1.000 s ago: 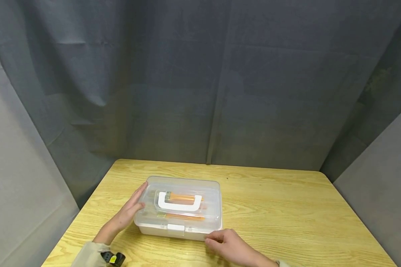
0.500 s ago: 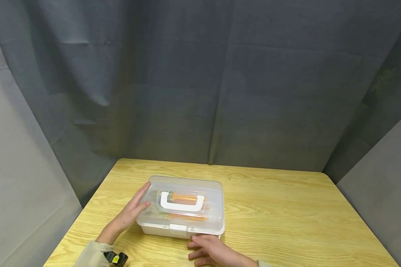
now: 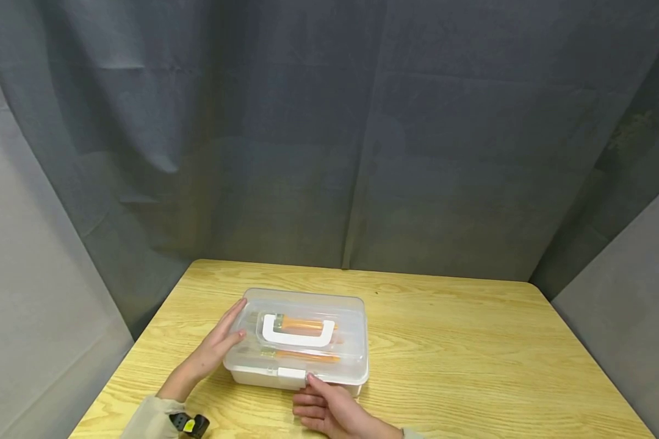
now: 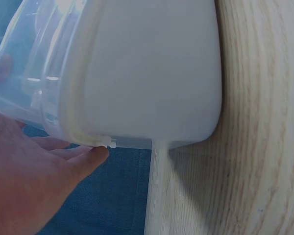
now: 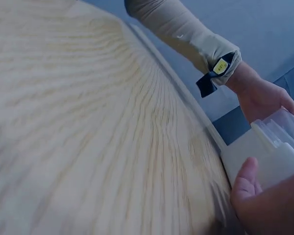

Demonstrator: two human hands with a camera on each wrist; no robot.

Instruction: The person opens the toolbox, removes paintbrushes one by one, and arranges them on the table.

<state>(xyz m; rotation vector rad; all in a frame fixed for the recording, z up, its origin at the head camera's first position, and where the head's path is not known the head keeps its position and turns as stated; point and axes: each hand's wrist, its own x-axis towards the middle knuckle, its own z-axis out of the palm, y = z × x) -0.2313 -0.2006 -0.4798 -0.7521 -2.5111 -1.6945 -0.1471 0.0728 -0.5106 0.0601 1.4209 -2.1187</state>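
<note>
A white plastic box (image 3: 263, 381) with a clear lid (image 3: 351, 341) stands on the table, lid down. Its lid carries a white handle (image 3: 298, 340), and a white latch (image 3: 291, 376) sits at the front edge. Through the lid show orange-handled paintbrushes (image 3: 307, 357). My left hand (image 3: 214, 347) rests along the lid's left side, fingers extended and thumb apart on the lid's edge. At the front, my right hand (image 3: 337, 411) has its thumb tip at the right end of the latch, its fingers loosely bent below, in front of the box.
The wooden table (image 3: 472, 353) extends to the right of the box and behind it. A grey curtain (image 3: 285, 152) hangs beyond the back edge, with pale panels (image 3: 27, 274) on either side. A black wristband (image 3: 189, 425) is on the left wrist.
My right hand has slid left along the box front, from the right corner to the latch, its thumb now raised to it. My left hand stays against the lid's left side.
</note>
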